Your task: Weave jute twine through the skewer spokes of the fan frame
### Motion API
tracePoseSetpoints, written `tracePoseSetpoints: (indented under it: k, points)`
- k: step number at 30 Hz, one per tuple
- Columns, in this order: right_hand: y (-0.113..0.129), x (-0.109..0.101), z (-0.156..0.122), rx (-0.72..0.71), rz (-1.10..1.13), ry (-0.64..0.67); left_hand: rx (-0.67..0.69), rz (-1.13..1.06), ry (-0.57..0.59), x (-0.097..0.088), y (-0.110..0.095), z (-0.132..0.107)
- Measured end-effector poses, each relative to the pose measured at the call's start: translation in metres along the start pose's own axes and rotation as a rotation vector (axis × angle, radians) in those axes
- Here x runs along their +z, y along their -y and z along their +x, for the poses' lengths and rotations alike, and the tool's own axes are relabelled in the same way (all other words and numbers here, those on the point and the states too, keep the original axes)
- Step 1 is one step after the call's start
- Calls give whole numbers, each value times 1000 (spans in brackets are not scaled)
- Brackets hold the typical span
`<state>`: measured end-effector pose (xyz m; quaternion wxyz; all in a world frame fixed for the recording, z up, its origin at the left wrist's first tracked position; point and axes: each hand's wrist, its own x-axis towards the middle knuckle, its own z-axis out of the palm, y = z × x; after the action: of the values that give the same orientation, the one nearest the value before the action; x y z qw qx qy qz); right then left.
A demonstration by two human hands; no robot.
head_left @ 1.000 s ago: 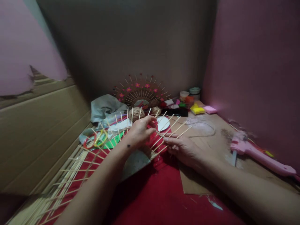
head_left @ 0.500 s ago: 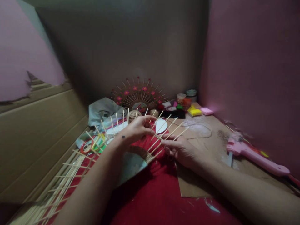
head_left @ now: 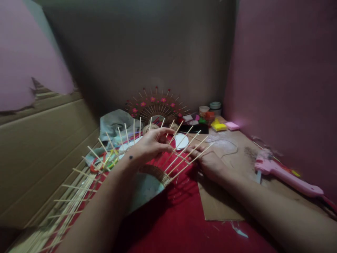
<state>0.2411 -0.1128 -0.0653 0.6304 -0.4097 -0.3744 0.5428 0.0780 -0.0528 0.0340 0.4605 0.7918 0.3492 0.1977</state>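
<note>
A half-round frame of thin wooden sticks (head_left: pixel 174 159) fans out from a woven twine band (head_left: pixel 163 174) around a pale half disc (head_left: pixel 146 189). My left hand (head_left: pixel 151 142) reaches over it, thumb and fingers pinched on the sticks at the upper right. A strand of twine (head_left: pixel 181 156) crosses the sticks there, running toward the last one. At that right end is my right hand (head_left: pixel 207 163), its fingers bent round the strand behind the outermost sticks. Its fingertips are partly hidden. My left forearm covers the middle of the frame.
A red cloth (head_left: pixel 168 225) and cardboard (head_left: pixel 221 207) lie beneath. A pink glue gun (head_left: pixel 286 175) rests at the right. Behind stand a flower-decorated stick fan (head_left: pixel 155 105), twine balls, a white disc (head_left: pixel 181 141) and yellow clay packs (head_left: pixel 219 126). Loose sticks (head_left: pixel 65 214) lie left.
The stick frame has shifted slightly left and tilted. My right hand has moved a little to the right, from in front of the end sticks to behind them. My left hand keeps its pinch.
</note>
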Motion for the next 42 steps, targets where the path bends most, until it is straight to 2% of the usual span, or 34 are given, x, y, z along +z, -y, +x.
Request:
tracePoseSetpoints:
  k: [4, 6, 11, 15, 24, 34, 40, 42]
  points:
    - [-3, -9, 14, -47, 279, -65, -6, 12, -7, 1, 0, 1]
    - [-2, -10, 17, -45, 349, -88, -36, 6, -8, 2, -2, 1]
    - [11, -9, 13, 41, 525, -81, -88, -7, -33, 5, -6, 0]
    - [24, -9, 6, 70, 641, -163, -87, -12, -31, 5, -4, 1]
    - [31, -15, 7, 112, 662, -176, -105, -33, 22, 8, -5, -1]
    - [33, -13, 3, 38, 735, -127, -103, -31, 18, 9, -1, 3]
    - [36, -13, 2, 65, 761, -174, -93, -15, 23, 9, 0, 3]
    - [35, -15, 5, 91, 669, -197, -80, -11, 20, 7, 0, 3]
